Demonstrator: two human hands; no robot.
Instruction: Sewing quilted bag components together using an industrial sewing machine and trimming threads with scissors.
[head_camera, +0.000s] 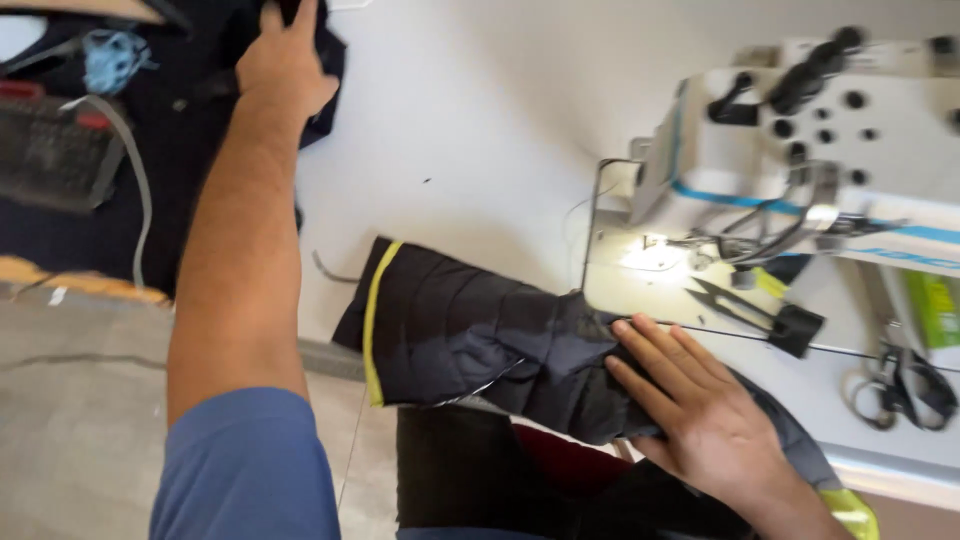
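we see the right hand (700, 415) lying flat on a dark quilted garment piece (470, 345), fingers spread a little apart and straight, palm down — pressing, not clamped on anything. the fabric runs out from under those fingertips toward the left, w/ a yellow-green trim strip (372, 320) crossing it well beyond the fingertips, near the far end of the piece. part of the fabric hangs off the edge of the white table (470, 130) on the palm side of the hand.

just past the right fingertips, up and to the right, sits the white sewing machine (800, 150); its needle area is lit, near the fingertips but not touching them. black thread snips (750, 308) lie beside the fingers on the thumb-away side, apart from them. a pair of scissors (895, 385) lies further off, well apart from the hand.

the left hand (285, 65) reaches far out, arm extended, onto a pile of dark fabric (190, 110). fingers are on or over the cloth, but the view is blurred — we can't tell if they're closed on it or just resting. beyond the wrist side, a grey strap (135, 190) and a bit of light blue material (110, 60) lie on the same dark pile, apart from the fingers.

both hands are well apart from each other.
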